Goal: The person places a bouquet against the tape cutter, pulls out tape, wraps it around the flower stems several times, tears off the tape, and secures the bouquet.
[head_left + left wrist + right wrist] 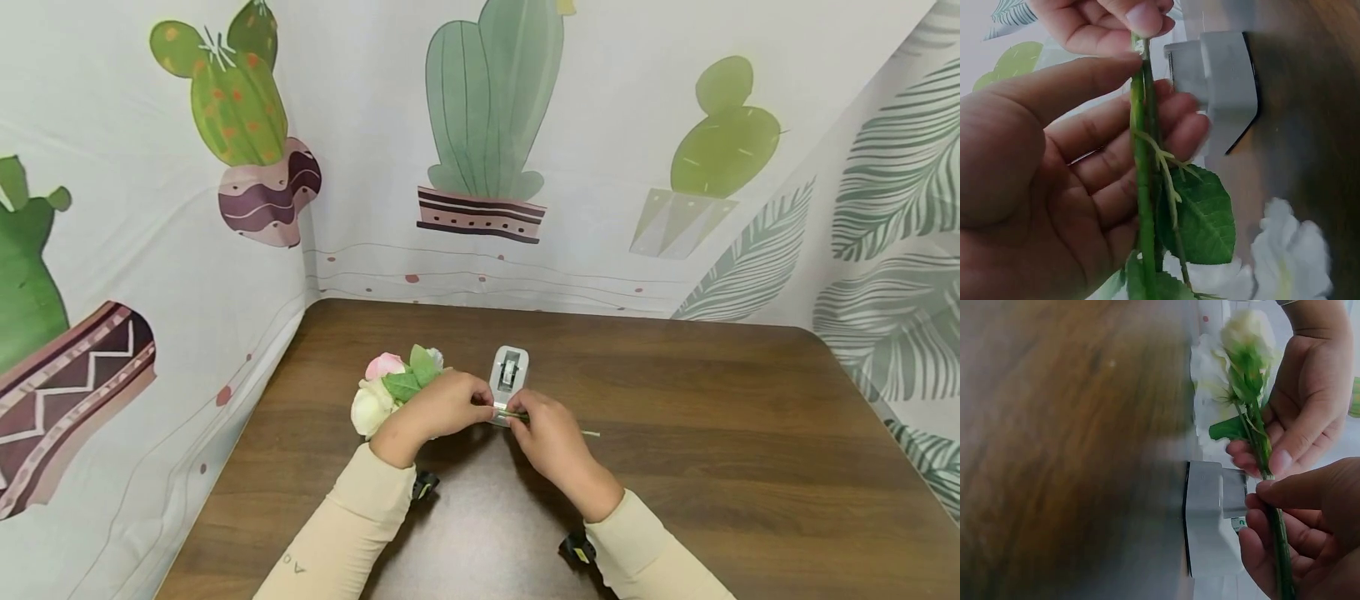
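Note:
My left hand (pixel 438 408) grips a small bunch of artificial flowers (pixel 390 387) by the green stems (pixel 1142 187), thumb and fingers curled round them. White and pink blooms and a green leaf (pixel 1200 219) stick out to the left. My right hand (pixel 543 433) pinches the same stems (pixel 1272 512) a little further along, just above the near end of a white tape dispenser (pixel 509 372). The thin stem tips (pixel 591 432) poke out to the right of that hand. The dispenser (pixel 1210 519) stands on the brown wooden table (pixel 712 417), right beside both hands.
A cloth printed with cacti and leaves (pixel 480 150) hangs round the table on the left, back and right. Black wrist camera mounts (pixel 576 547) show under both cream sleeves.

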A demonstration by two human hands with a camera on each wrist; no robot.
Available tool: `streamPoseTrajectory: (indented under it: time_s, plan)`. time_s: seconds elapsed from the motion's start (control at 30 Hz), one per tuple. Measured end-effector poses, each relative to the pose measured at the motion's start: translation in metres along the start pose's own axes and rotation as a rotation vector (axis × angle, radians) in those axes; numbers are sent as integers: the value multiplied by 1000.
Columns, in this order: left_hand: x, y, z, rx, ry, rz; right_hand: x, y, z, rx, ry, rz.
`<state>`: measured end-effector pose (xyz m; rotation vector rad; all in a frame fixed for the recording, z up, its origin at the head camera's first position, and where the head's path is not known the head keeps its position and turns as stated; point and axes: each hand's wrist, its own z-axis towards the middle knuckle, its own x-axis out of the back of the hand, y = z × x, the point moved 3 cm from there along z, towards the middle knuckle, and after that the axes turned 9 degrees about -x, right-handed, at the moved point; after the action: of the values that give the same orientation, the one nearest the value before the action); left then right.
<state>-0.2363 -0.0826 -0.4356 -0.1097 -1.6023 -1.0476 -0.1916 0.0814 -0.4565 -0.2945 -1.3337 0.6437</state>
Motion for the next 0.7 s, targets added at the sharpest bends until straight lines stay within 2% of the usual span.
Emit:
streamPoseTrajectory:
  time_s: [0.43,0.7]
  plan:
    - [0,-3,0,-22,-29,-16,-1,-1,-1,32,26,-21]
    - [1,-3,0,-32,15,-23,-2,1,0,20,24,-6]
